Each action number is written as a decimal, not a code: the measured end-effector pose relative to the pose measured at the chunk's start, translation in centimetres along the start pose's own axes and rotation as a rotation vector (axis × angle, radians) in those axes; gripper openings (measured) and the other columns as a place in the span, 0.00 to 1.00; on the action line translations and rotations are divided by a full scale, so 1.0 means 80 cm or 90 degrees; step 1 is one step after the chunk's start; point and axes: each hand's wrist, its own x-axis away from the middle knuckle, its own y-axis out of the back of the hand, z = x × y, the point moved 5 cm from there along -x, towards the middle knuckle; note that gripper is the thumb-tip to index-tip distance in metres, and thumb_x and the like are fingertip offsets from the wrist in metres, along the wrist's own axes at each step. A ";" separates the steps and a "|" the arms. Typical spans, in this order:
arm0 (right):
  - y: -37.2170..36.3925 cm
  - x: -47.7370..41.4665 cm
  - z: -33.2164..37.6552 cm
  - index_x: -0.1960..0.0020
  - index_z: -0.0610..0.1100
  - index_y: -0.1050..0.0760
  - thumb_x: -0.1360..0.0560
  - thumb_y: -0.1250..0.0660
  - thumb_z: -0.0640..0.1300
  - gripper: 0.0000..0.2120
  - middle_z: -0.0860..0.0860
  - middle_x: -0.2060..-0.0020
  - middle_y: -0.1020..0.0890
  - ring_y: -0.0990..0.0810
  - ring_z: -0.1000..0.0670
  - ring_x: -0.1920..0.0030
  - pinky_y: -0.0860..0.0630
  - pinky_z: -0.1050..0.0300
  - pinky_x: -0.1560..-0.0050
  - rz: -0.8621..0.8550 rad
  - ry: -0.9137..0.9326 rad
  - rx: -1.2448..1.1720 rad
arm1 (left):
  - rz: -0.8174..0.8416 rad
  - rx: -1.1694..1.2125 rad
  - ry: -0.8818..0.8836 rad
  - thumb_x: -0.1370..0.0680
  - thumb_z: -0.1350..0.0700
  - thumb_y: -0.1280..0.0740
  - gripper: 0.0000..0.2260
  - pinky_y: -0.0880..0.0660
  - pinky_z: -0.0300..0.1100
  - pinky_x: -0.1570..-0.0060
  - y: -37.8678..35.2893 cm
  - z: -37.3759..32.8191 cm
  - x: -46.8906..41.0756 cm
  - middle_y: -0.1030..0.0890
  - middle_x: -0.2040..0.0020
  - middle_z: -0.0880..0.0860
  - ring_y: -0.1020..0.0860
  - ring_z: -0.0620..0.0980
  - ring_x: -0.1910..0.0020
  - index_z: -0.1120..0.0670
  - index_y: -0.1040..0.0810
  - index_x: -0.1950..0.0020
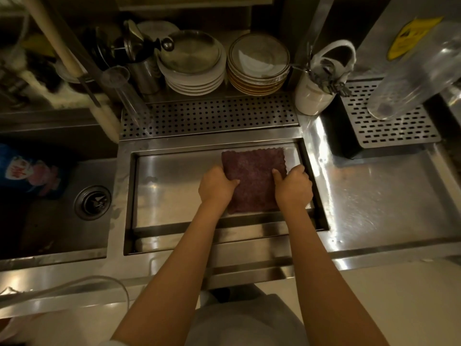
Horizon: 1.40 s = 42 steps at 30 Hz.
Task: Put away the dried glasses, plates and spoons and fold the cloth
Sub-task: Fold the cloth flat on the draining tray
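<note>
Both of your hands hold a maroon cloth [254, 181] in the recessed steel tray [174, 196] at the middle of the counter. Your left hand [218, 186] grips the cloth's left edge, thumb laid across the top and fingers curled around the side. Your right hand [293, 187] pinches the right edge, thumb pressed onto the fabric and fingers curled beside it. The cloth lies flat as a rough square in the tray's right half, its far edge near the tray's back wall.

Behind the tray, past a perforated drain rack [209, 116], 2 stacks of plates stand side by side: a white stack [197, 83] topped by a metal dish, and a brown-rimmed stack [258, 82] to its right. A white cutlery holder [311, 98] stands just right of the stacks with metal pieces jutting from it; you cannot tell whether they are spoons. A tall clear glass [124, 93] stands at the rack's left end.

To the left, a sink [62, 233] with a round drain holds a blue packet [27, 171]. At right, a clear plastic container [411, 71] stands on a slotted metal tray [389, 128].
</note>
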 end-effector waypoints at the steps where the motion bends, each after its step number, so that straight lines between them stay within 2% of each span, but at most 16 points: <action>1: -0.001 0.001 -0.001 0.40 0.35 0.33 0.25 0.36 0.56 0.26 0.39 0.44 0.24 0.25 0.40 0.44 0.27 0.49 0.52 0.012 -0.007 0.002 | 0.019 0.009 0.008 0.28 0.51 0.29 0.20 0.27 0.47 0.49 -0.002 0.001 -0.001 0.21 0.43 0.58 0.23 0.57 0.44 0.59 0.25 0.41; 6: -0.005 0.005 -0.007 0.50 0.36 0.25 0.26 0.35 0.57 0.23 0.39 0.51 0.21 0.23 0.40 0.48 0.29 0.53 0.55 0.083 0.005 -0.041 | 0.093 0.079 0.035 0.30 0.55 0.29 0.15 0.23 0.47 0.52 -0.008 0.006 0.003 0.19 0.49 0.59 0.21 0.57 0.50 0.60 0.22 0.47; 10: 0.001 0.023 -0.011 0.53 0.36 0.23 0.26 0.35 0.55 0.20 0.40 0.55 0.19 0.22 0.41 0.52 0.29 0.55 0.57 0.051 0.037 -0.127 | 0.092 0.159 0.032 0.30 0.57 0.30 0.13 0.23 0.50 0.50 -0.005 0.007 0.014 0.18 0.50 0.59 0.21 0.58 0.51 0.60 0.21 0.48; 12: 0.007 0.035 -0.012 0.52 0.36 0.23 0.25 0.35 0.52 0.17 0.40 0.55 0.19 0.21 0.42 0.53 0.33 0.58 0.60 0.037 0.047 -0.224 | 0.086 0.212 0.025 0.30 0.58 0.31 0.12 0.22 0.48 0.51 -0.004 0.006 0.021 0.18 0.50 0.58 0.20 0.57 0.51 0.58 0.21 0.47; 16: 0.025 0.050 -0.016 0.47 0.39 0.24 0.24 0.36 0.50 0.15 0.42 0.53 0.18 0.21 0.43 0.52 0.29 0.59 0.57 0.000 0.078 -0.304 | 0.069 0.313 -0.004 0.29 0.61 0.33 0.10 0.25 0.42 0.56 -0.002 -0.004 0.036 0.20 0.54 0.55 0.21 0.54 0.54 0.54 0.24 0.49; 19: 0.046 0.057 -0.025 0.43 0.39 0.24 0.24 0.36 0.48 0.15 0.42 0.51 0.18 0.21 0.44 0.49 0.32 0.62 0.56 -0.049 0.082 -0.330 | 0.075 0.362 -0.038 0.29 0.64 0.34 0.10 0.23 0.52 0.48 -0.004 -0.017 0.048 0.20 0.53 0.58 0.21 0.58 0.50 0.53 0.27 0.52; 22: 0.066 0.058 -0.038 0.43 0.40 0.24 0.23 0.37 0.45 0.13 0.43 0.50 0.18 0.21 0.46 0.49 0.34 0.66 0.56 -0.085 0.094 -0.347 | 0.086 0.381 -0.062 0.29 0.66 0.33 0.10 0.24 0.55 0.46 -0.014 -0.031 0.054 0.20 0.51 0.59 0.21 0.60 0.49 0.55 0.27 0.51; 25: 0.083 0.053 -0.057 0.42 0.42 0.24 0.23 0.38 0.45 0.13 0.44 0.49 0.18 0.21 0.47 0.48 0.33 0.64 0.54 -0.101 0.087 -0.336 | 0.113 0.390 -0.082 0.30 0.66 0.32 0.10 0.24 0.55 0.46 -0.030 -0.048 0.063 0.21 0.53 0.57 0.21 0.59 0.49 0.54 0.27 0.52; 29: 0.102 0.038 -0.090 0.40 0.43 0.24 0.22 0.39 0.45 0.13 0.45 0.48 0.19 0.22 0.48 0.47 0.31 0.61 0.49 -0.110 0.069 -0.348 | 0.134 0.386 -0.106 0.30 0.66 0.31 0.10 0.24 0.58 0.46 -0.060 -0.072 0.073 0.20 0.50 0.62 0.21 0.61 0.50 0.54 0.27 0.54; 31: 0.115 0.026 -0.109 0.41 0.43 0.24 0.22 0.39 0.45 0.13 0.45 0.48 0.18 0.21 0.48 0.47 0.30 0.60 0.49 -0.117 0.063 -0.346 | 0.134 0.371 -0.115 0.30 0.64 0.30 0.10 0.23 0.54 0.49 -0.076 -0.090 0.078 0.20 0.54 0.59 0.20 0.58 0.53 0.52 0.27 0.58; 35: 0.140 -0.007 -0.147 0.41 0.44 0.24 0.22 0.39 0.44 0.12 0.44 0.48 0.18 0.21 0.46 0.47 0.30 0.59 0.49 -0.116 0.068 -0.311 | 0.138 0.352 -0.131 0.29 0.61 0.29 0.10 0.26 0.39 0.64 -0.109 -0.128 0.090 0.23 0.62 0.48 0.23 0.48 0.62 0.49 0.29 0.61; 39: 0.163 -0.046 -0.175 0.39 0.46 0.25 0.22 0.40 0.44 0.13 0.46 0.45 0.19 0.22 0.47 0.44 0.29 0.57 0.46 -0.093 0.087 -0.299 | 0.133 0.369 -0.117 0.28 0.61 0.31 0.09 0.23 0.44 0.53 -0.143 -0.163 0.102 0.23 0.57 0.50 0.21 0.52 0.54 0.49 0.29 0.59; 42: 0.173 -0.073 -0.194 0.38 0.47 0.26 0.21 0.41 0.44 0.13 0.46 0.45 0.20 0.23 0.47 0.44 0.31 0.58 0.47 -0.087 0.094 -0.286 | 0.124 0.380 -0.100 0.27 0.60 0.31 0.08 0.24 0.44 0.54 -0.166 -0.185 0.110 0.23 0.56 0.50 0.22 0.50 0.54 0.50 0.28 0.54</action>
